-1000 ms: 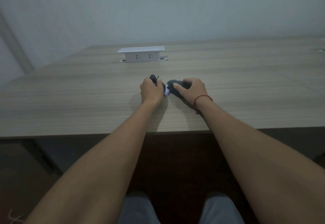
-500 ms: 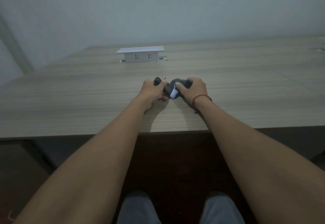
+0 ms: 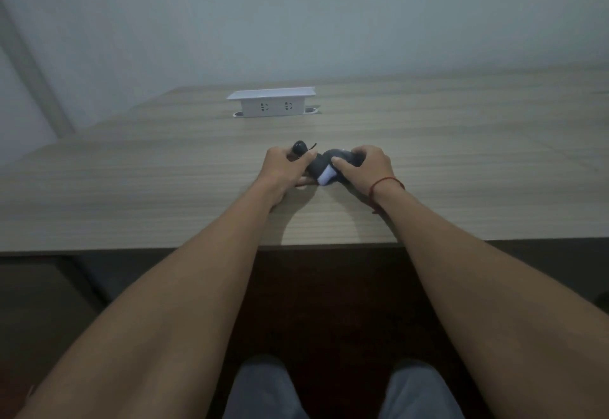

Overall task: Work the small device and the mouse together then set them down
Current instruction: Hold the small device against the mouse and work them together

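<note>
Head view: both hands low over the surface [image 3: 461, 161], w/ objects brought together at centre, prob. to mate them. Left hand [image 3: 283, 170], fingers curled round the small device [image 3: 300, 147]; its dark tip pokes out above the knuckles. Right hand [image 3: 364, 168], fingers wrapped over the mouse [image 3: 329, 163], thumb on top, white end peeking below. Device & mouse seem touching btwn the hands; exact contact unclear.
</note>
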Action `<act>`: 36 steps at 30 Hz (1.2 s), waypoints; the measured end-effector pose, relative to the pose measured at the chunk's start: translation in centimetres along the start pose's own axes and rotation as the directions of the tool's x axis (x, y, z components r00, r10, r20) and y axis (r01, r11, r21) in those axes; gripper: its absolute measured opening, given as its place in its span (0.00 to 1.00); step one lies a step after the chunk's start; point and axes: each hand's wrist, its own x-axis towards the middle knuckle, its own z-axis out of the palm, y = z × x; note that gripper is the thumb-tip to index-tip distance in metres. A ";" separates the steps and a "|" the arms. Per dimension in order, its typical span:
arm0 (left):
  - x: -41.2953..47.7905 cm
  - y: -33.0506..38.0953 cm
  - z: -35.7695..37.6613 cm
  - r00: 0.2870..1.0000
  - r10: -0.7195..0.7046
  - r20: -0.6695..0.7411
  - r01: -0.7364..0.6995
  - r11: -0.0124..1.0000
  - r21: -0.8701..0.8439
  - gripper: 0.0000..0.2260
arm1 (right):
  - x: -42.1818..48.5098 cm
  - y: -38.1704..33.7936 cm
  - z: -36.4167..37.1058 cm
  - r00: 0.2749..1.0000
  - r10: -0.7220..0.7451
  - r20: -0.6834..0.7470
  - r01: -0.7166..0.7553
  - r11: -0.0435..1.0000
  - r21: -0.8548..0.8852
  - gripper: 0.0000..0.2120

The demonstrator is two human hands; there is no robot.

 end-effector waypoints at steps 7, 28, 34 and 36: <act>0.1 -0.2 0.2 0.883 0.243 -0.401 -0.112 0.939 0.324 0.14 | -0.8 -0.2 -0.2 0.983 -0.105 0.147 0.107 0.994 -0.002 0.28; 0.6 0.5 -1.1 0.897 0.391 -0.205 -0.224 0.803 0.552 0.13 | -0.1 -0.3 -0.7 0.948 -0.093 0.303 0.076 0.995 0.068 0.32; 0.8 1.4 -0.6 0.927 0.373 -0.050 -0.221 0.648 0.728 0.15 | -0.3 -0.2 -0.1 0.968 -0.116 0.224 0.096 0.991 0.095 0.35; 1.0 1.9 -0.9 0.925 0.377 -0.038 -0.219 0.614 0.758 0.16 | -0.5 -0.2 0.0 0.984 -0.111 0.141 0.106 0.993 0.047 0.40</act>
